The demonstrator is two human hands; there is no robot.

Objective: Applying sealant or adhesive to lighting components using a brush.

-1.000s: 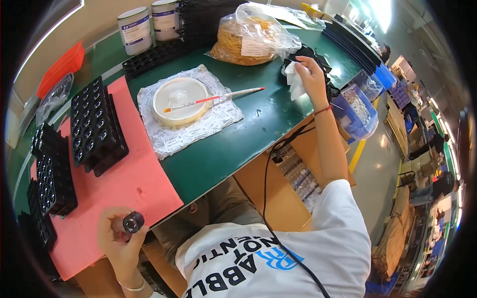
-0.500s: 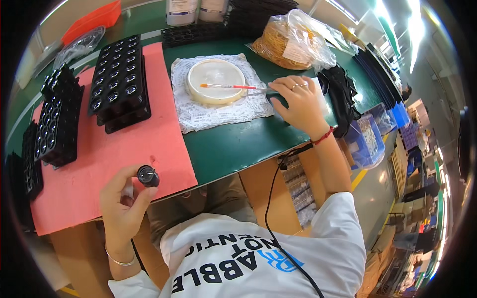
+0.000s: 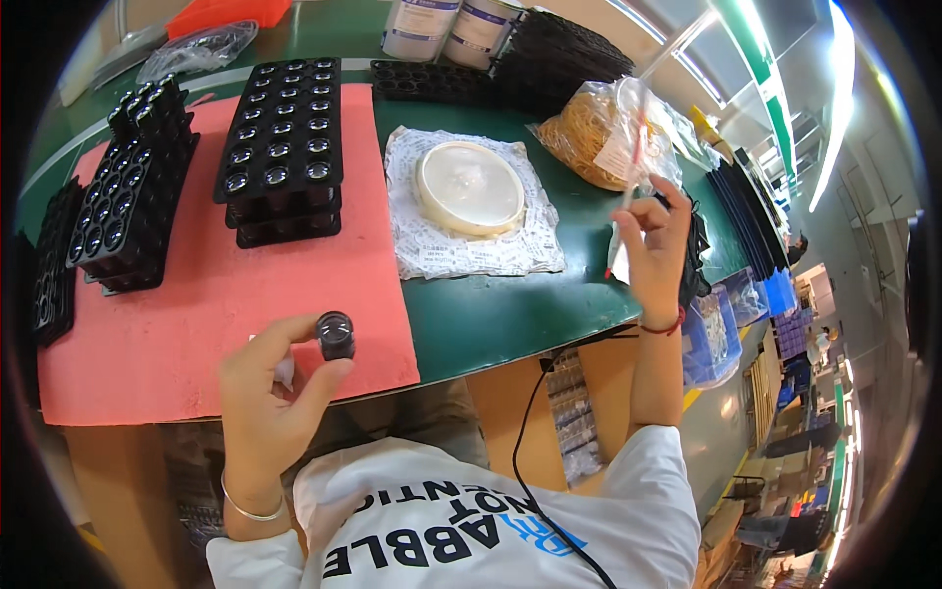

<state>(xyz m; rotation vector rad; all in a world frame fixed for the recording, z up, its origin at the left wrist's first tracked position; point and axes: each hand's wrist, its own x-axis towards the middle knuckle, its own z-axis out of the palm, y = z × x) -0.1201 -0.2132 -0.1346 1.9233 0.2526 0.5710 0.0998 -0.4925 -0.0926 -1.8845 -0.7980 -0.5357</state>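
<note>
Between the thumb and forefinger of my left hand is a small black cylinder with a glassy, lens-like top, held over the pink mat's front part. A white scrap, mostly hidden, shows within the curled fingers. My right hand is raised at the right of the table, pinching a thin paintbrush that points upward and is smeared by motion. To its left, a round whitish dish rests on a square of printed white paper.
The pink mat bears black trays of lens-topped parts, with another stack further left. Two tins, a black pile and a bag of yellowish bands stand behind. A black cable hangs in front.
The paintbrush has left the dish and gone up in my right hand, from lying across to upright. My left hand still holds the black cylinder. The whole view has shifted.
</note>
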